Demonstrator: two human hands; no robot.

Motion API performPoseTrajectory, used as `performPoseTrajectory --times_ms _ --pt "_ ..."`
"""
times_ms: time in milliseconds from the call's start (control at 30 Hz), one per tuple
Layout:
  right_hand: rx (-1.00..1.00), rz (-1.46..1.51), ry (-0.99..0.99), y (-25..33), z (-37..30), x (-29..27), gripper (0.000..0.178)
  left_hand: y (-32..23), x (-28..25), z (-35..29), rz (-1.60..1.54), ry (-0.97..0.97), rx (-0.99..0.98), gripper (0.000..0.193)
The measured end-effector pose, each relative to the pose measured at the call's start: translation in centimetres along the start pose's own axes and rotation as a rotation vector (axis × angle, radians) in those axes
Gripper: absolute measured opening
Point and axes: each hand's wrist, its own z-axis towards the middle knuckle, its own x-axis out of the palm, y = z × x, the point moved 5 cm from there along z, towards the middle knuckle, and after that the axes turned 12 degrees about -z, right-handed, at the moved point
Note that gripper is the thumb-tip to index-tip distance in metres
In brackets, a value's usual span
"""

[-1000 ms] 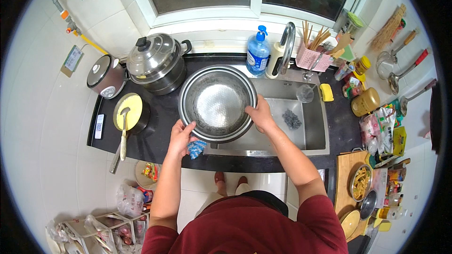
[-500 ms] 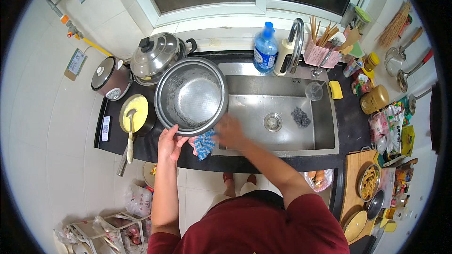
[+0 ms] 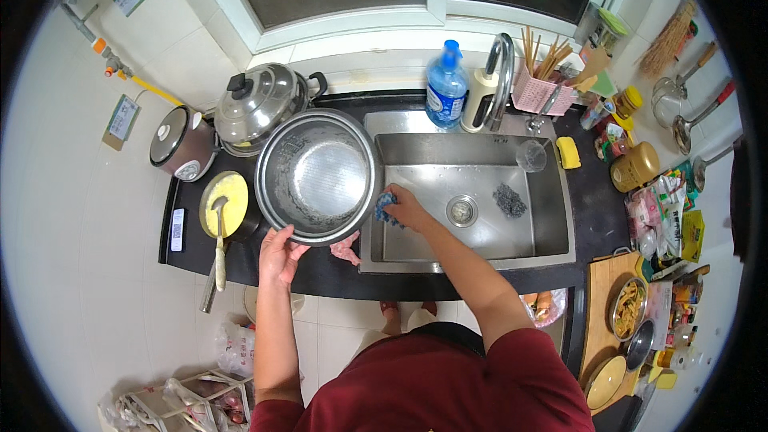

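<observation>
My left hand [image 3: 280,254] grips the near rim of a wide metal rice cooker pot [image 3: 320,176], tilted so its inside faces me. Pale smears mark the pot's inner wall. My right hand [image 3: 404,208] is closed around a blue and white dishcloth [image 3: 386,206], just right of the pot's side and over the left part of the sink. Below the pot, a pink cloth [image 3: 346,249] lies on the dark counter by the sink's edge.
The steel sink [image 3: 432,259] contains a dark scouring pad [image 3: 509,201]. Behind it stand a blue bottle [image 3: 446,88] and the faucet [image 3: 502,72]. A saucepan of yellow food [image 3: 234,204], a lidded steel pot [image 3: 260,104] and a rice cooker [image 3: 180,144] occupy the left.
My right hand has picked up the blue and white dishcloth from the counter and moved it up beside the pot. The pink cloth is now uncovered. My left hand keeps its hold.
</observation>
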Motion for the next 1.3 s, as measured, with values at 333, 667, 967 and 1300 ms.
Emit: performPoseTrajectory --times_ms 333,667,967,1300 --pt "-0.64 -0.818 -0.243 6.2 -3.1 7.8 0.064 -0.3 -0.5 1.7 -0.051 -0.074 0.088 0.012" --pt "-0.161 -0.054 -0.094 -0.8 -0.3 3.5 0.021 0.1 1.4 0.5 -0.011 -0.063 0.06 0.013" --pt "-0.073 0.554 -0.156 9.6 0.5 -11.9 0.022 3.6 3.2 0.6 0.135 0.048 -0.053 0.01" --pt "-0.12 0.794 -0.671 7.1 -3.3 -6.7 0.032 7.9 7.3 1.2 -0.134 -0.074 0.092 0.014"
